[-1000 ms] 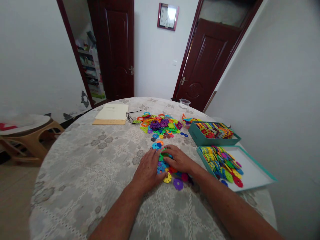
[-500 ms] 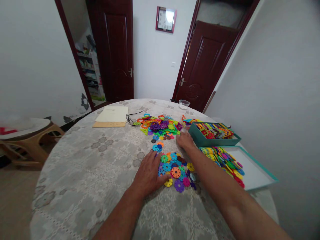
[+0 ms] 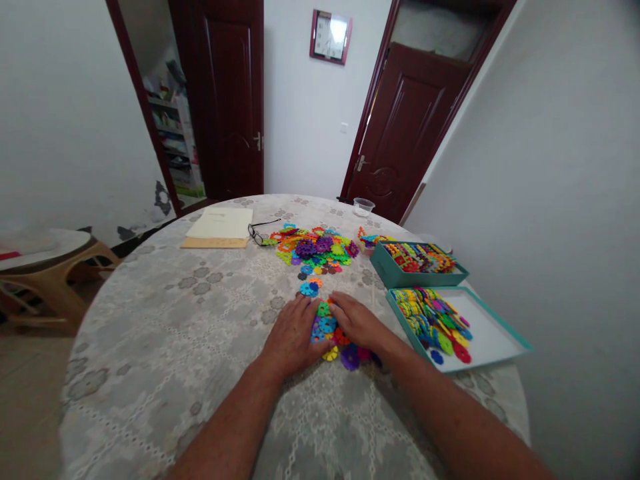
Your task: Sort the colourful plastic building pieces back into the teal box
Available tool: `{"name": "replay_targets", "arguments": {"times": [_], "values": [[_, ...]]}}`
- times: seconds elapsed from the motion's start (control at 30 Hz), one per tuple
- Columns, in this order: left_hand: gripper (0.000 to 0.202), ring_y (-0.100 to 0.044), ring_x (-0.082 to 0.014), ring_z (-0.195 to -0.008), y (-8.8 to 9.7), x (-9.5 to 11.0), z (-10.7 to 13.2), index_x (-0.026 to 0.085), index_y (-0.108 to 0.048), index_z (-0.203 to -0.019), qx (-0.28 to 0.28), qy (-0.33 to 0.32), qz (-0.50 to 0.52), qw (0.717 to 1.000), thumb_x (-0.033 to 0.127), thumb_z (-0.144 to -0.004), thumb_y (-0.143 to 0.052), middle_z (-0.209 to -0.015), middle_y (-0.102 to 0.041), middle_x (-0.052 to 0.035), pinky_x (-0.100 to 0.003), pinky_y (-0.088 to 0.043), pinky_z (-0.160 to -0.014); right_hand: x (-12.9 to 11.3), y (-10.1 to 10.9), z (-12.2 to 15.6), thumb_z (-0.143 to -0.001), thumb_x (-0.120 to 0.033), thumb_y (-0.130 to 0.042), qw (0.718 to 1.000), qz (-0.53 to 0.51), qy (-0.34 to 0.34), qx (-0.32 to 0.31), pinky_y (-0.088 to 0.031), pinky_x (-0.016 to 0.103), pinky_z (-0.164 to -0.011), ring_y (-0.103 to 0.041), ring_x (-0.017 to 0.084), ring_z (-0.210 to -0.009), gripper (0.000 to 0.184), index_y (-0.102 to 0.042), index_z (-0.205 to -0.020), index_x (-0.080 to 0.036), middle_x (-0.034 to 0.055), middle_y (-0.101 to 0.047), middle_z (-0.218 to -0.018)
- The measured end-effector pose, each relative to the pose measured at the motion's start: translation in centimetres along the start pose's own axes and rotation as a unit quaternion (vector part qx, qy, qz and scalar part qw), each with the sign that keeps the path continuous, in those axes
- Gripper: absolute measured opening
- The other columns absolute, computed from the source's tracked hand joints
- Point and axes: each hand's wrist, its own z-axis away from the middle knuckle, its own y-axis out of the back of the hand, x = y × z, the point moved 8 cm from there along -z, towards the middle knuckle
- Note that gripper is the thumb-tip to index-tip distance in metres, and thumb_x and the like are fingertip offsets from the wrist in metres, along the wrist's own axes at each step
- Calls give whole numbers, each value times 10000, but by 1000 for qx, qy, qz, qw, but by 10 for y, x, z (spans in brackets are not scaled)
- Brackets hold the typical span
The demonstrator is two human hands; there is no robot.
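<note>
I can read no text anywhere in this view. The wall clock [image 3: 331, 36] on the far wall has a pale dial, but its numerals are too small for me to make out. The pale folder [image 3: 220, 224] at the far left of the table [image 3: 150, 333] shows a faint mark on its cover, which is unreadable. The items on the shelf [image 3: 167, 133] beyond the left doorway are a blur.

Bare forearms, bare left hand [image 3: 293, 335] and right hand [image 3: 358, 323].

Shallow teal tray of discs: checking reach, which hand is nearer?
Right. The right hand lies a short gap from the tray, on the small disc pile; the left hand rests farther off, across that pile.
</note>
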Motion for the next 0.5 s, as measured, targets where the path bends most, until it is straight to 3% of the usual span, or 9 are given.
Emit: {"name": "replay_targets", "arguments": {"times": [0.07,0.17,0.3,0.4,0.5], "values": [[830,-460,-409,-1496,3,3,0,153,-512,-1509,2,-7,6,1000,578,-848,-779,-1555,-551,-219,-612,-358,-1248,-9,12,23,-1107,-434,-392,998,-51,28,21,-378,460,-1262,-517,239,-1466,491,-589,-1492,-201,134,-574,-1561],[774,-501,-392,-1456,8,7,0,174,-526,-1490,2,-17,14,1000,582,-873,-755,-1526,-578,-195,-588,-389,-1229,5,26,57,-1093,-480,-418,996,-35,-19,82,-335,519,-1287,-419,271,-1541,540,-523,-1557,-224,139,-463,-1649],[773,-491,-371,-1464,7,9,0,197,-493,-1519,4,-28,20,999,539,-880,-761,-1543,-566,-173,-564,-388,-1237,26,16,96,-1028,-584,-531,990,49,-91,93,-318,606,-1275,-352,367,-1567,724,-431,-1613,-169,211,-407,-1665],[677,-474,-355,-1487,-1,10,1,199,-486,-1525,1,-33,19,999,506,-952,-678,-1568,-548,-171,-568,-360,-1259,17,2,104,-1026,-575,-538,990,86,-65,88,-293,636,-1276,-323,378,-1577,757,-354,-1652,-192,195,-395,-1674],[568,-483,-341,-1487,-9,11,1,176,-491,-1518,10,-16,27,999,457,-1028,-554,-1564,-553,-183,-580,-354,-1264,-2,-8,91,-1012,-556,-562,990,98,-34,95,-286,643,-1276,-293,381,-1587,820,-270,-1684,-187,194,-341,-1703]]}}
